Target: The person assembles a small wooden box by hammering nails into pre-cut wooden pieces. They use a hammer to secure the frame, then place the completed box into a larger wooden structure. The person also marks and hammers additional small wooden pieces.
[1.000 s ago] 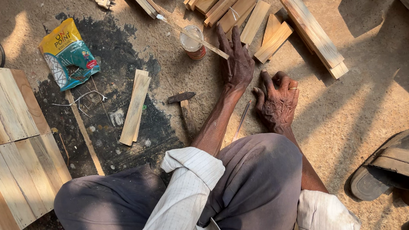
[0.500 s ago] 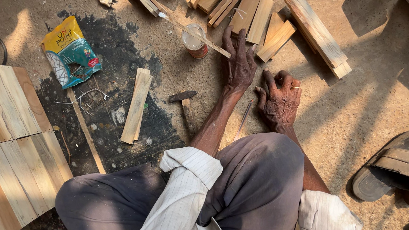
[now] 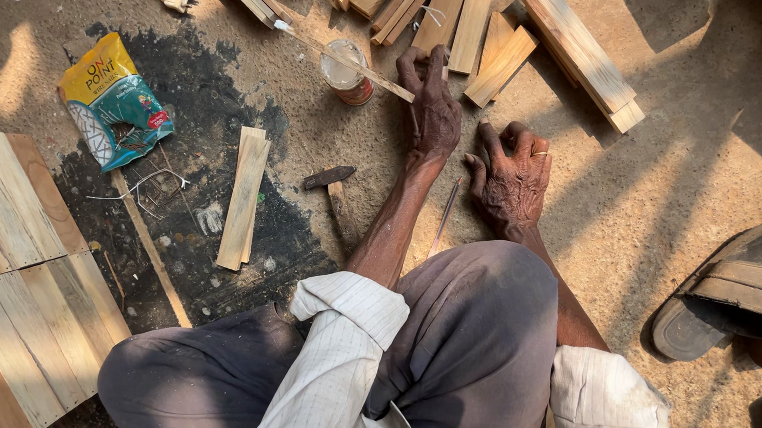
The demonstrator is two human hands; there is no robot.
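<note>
I sit on the sandy ground with my knees up. My left hand [image 3: 433,107] stretches forward, its fingertips on the near end of a short plank [image 3: 442,10] and its thumb beside the tip of a thin wooden strip [image 3: 345,60]. That strip lies across a small round tin [image 3: 346,73]. I cannot see the hand gripping anything. My right hand [image 3: 510,175], with a ring on one finger, rests knuckles up on the ground and holds nothing. A thin rod [image 3: 444,215] lies between my forearms.
A hammer [image 3: 332,191] lies left of my left arm, with a pair of short slats [image 3: 243,196] on a dark stain. A yellow-green packet [image 3: 112,104], slatted wooden panels [image 3: 2,280], more planks [image 3: 578,52] and a worn sandal [image 3: 746,291] surround me.
My left hand has reached a little farther forward, from beside the strip onto the plank's end. My right hand has stayed on the ground.
</note>
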